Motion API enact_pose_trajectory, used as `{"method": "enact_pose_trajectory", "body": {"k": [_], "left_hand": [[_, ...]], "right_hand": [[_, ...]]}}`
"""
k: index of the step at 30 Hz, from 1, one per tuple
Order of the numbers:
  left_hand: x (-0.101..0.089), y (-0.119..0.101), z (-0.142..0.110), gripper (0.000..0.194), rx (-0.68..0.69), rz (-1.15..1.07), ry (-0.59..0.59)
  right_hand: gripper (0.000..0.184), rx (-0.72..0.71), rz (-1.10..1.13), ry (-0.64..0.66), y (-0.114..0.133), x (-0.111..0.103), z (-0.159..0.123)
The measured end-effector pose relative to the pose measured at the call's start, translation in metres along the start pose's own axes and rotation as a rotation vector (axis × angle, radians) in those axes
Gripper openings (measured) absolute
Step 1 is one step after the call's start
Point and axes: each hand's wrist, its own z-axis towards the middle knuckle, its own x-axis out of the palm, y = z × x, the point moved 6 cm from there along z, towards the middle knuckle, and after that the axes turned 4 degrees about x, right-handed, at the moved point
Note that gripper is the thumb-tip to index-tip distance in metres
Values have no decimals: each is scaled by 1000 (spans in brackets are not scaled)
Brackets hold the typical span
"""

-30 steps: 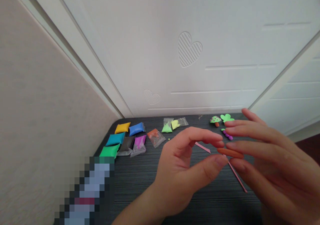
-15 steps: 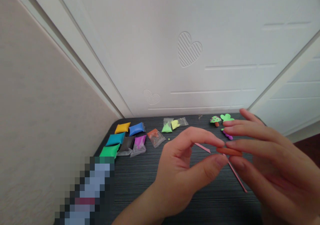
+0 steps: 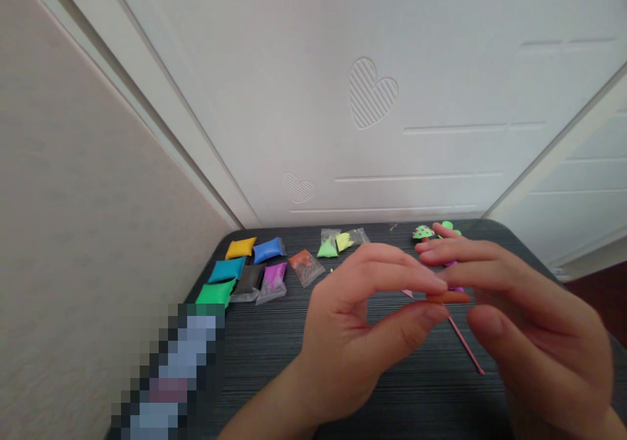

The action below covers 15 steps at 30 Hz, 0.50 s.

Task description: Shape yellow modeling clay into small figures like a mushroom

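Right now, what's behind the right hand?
Parts of a green shape and a purple piece show behind the right hand; the hand hides the rest of both.

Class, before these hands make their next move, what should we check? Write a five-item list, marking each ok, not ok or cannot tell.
1. Orange piece secured: ok, pinched between the left hand's thumb and fingers.
2. Right hand's thumb clear of the piece: ok, a gap shows.
3. Right hand's fingers off the piece: cannot tell, the view doesn't settle contact.
4. Mushroom fully visible: not ok, the right hand's fingers hide much of its stem.
5. Orange bag clear of both hands: ok, it lies apart on the table.
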Motion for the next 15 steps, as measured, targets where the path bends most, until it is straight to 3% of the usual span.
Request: {"method": "enact_pose_trajectory", "body": {"k": [4, 15], "left_hand": [[0, 0, -1, 32, 6, -17, -9], [-3, 1, 0, 28, 2, 40, -36]], "right_hand": [[28, -61, -23, -50, 5, -2, 0], [23, -144, -111, -96, 11, -2, 0]]}}
